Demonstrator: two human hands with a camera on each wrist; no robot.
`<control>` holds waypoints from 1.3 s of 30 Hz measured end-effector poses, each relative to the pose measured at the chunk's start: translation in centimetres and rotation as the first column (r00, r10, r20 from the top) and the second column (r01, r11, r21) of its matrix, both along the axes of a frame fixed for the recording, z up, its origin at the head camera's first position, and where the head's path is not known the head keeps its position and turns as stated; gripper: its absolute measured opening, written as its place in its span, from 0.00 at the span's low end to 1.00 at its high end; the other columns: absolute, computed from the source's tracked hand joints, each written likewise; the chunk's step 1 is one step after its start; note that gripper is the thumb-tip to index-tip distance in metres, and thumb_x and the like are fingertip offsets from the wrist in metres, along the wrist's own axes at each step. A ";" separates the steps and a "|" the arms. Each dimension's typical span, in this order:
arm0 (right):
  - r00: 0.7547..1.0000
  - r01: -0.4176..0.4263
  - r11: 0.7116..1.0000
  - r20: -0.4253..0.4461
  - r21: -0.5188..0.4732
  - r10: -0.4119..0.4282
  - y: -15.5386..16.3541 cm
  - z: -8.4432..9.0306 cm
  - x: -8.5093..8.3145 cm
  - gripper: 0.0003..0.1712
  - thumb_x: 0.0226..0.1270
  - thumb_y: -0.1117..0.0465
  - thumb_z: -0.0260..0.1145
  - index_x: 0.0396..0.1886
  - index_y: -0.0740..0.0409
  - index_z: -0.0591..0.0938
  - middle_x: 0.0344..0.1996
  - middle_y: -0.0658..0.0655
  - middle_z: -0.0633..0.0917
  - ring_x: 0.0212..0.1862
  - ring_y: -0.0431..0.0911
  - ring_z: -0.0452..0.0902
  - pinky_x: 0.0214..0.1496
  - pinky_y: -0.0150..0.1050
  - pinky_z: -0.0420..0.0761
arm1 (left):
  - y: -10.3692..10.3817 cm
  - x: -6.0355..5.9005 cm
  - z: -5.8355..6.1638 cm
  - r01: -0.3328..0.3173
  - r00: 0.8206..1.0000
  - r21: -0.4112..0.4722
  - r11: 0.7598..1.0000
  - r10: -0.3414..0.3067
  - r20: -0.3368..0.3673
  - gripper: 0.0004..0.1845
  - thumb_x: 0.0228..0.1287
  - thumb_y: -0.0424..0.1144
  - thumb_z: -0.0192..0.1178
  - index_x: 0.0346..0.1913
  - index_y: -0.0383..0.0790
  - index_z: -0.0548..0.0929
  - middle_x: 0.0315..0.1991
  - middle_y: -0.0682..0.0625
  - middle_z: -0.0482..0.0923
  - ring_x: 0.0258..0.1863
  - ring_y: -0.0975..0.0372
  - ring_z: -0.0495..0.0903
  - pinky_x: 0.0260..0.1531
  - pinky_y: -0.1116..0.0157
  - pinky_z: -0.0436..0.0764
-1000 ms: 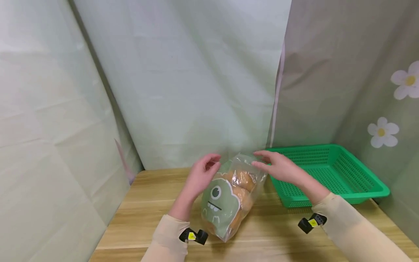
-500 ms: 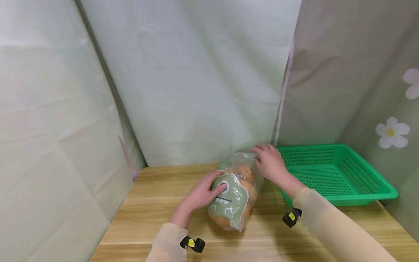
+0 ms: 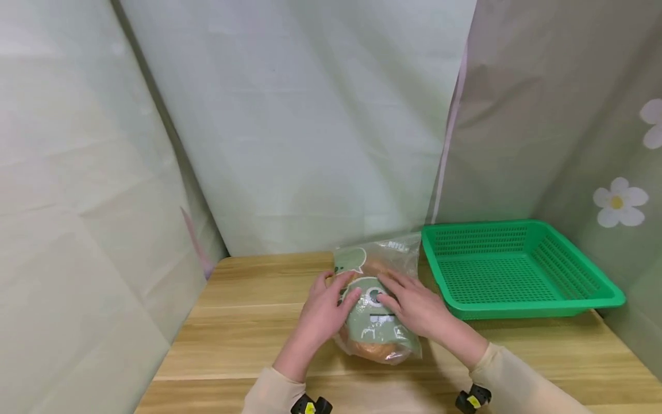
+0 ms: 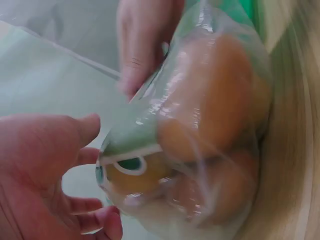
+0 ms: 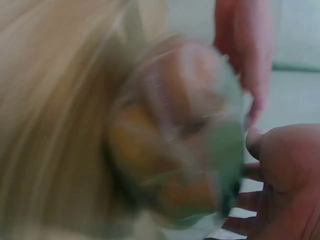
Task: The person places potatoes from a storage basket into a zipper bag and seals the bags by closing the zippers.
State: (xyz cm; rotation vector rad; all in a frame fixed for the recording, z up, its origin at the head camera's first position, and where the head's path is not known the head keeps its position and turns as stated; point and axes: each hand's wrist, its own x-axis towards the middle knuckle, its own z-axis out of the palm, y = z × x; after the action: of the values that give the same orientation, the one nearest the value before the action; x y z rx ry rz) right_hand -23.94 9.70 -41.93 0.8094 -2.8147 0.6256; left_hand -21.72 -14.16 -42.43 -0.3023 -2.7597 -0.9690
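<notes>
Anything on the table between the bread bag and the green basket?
Nothing: in the head view only a narrow strip of bare wooden table shows between the bread bag and the green basket.

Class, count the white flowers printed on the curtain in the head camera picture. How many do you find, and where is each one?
2. One white flower sits on the right curtain above the green basket; another flower is higher, cut off by the right edge. More may lie out of view.

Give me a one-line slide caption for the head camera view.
Both hands, left hand and right hand, rest on a bagged bread pack beside a green basket.
</notes>
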 end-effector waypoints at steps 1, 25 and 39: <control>1.000 0.002 1.000 0.008 -0.009 -0.002 0.2 -0.5 -0.2 0.31 0.91 0.48 0.58 0.82 0.59 0.75 0.78 0.71 0.73 0.76 0.73 0.70 0.71 0.71 0.75 | 0.1 -0.1 -0.1 0.003 1.000 0.004 1.000 -0.003 -0.002 0.29 0.84 0.58 0.61 0.80 0.53 0.77 0.81 0.28 0.61 0.78 0.30 0.63 0.67 0.28 0.73; 1.000 0.012 1.000 -0.009 -0.005 -0.012 0.7 -4.3 1.9 0.38 0.91 0.39 0.53 0.88 0.53 0.66 0.88 0.64 0.58 0.85 0.71 0.52 0.78 0.76 0.63 | 1.1 0.8 -3.4 0.128 0.991 -0.049 0.991 -0.129 -0.032 0.37 0.88 0.53 0.57 0.87 0.38 0.64 0.90 0.35 0.39 0.87 0.35 0.43 0.77 0.33 0.65; 0.992 -0.052 0.990 0.106 -0.131 0.066 -1.8 -4.9 -3.9 0.40 0.90 0.37 0.54 0.89 0.55 0.64 0.89 0.63 0.55 0.87 0.68 0.46 0.85 0.71 0.51 | -0.7 -2.8 -3.9 0.006 0.998 -0.031 1.000 -0.008 -0.061 0.37 0.85 0.48 0.58 0.86 0.35 0.64 0.88 0.30 0.45 0.86 0.36 0.51 0.74 0.35 0.71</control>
State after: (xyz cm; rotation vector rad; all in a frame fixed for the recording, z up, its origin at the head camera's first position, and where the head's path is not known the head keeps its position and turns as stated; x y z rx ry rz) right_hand -27.88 7.88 -46.84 0.8618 -2.8205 0.8768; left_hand -24.48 -14.84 -46.28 -0.3406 -2.7221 -0.9048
